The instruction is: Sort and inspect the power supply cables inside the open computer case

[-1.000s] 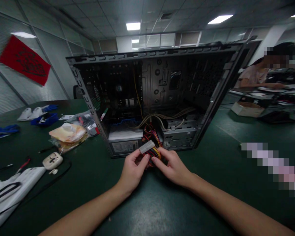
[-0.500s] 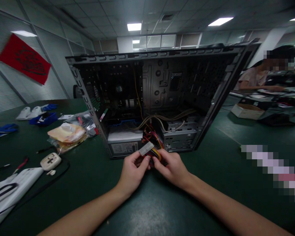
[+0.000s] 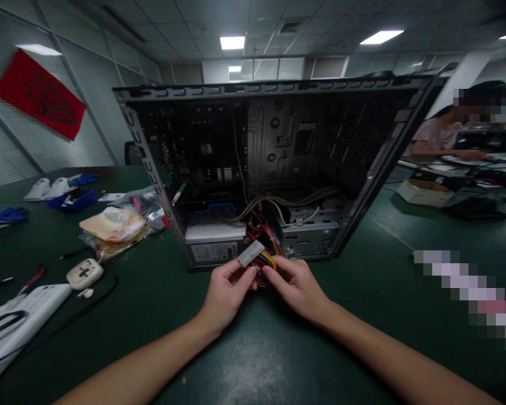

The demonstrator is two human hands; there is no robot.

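A bundle of red, yellow and black power cables [image 3: 268,260] is gathered between my two hands, at the front of an open computer case [image 3: 274,87]. My left hand [image 3: 226,292] pinches the bundle beside a pale, flat connector [image 3: 251,253]. Thumb and fingers of my right hand [image 3: 297,284] close on the same cables from the other side. Behind the hands, the wires run back into the case between the power supply [image 3: 213,252] and a metal drive cage [image 3: 307,242]. My fingers partly hide the lower loops.
On the green table [image 3: 253,360] at left lie a plastic bag [image 3: 113,225], a cream cross-marked box [image 3: 85,274], a white keyboard-like slab [image 3: 46,315] and blue gloves [image 3: 4,215]. At right stand an open carton [image 3: 425,192] and a seated person [image 3: 438,135].
Both hands keep hold of the cables in nearly the same place. The right thumb has shifted slightly left and up, and the wires between the hands lie a little differently.
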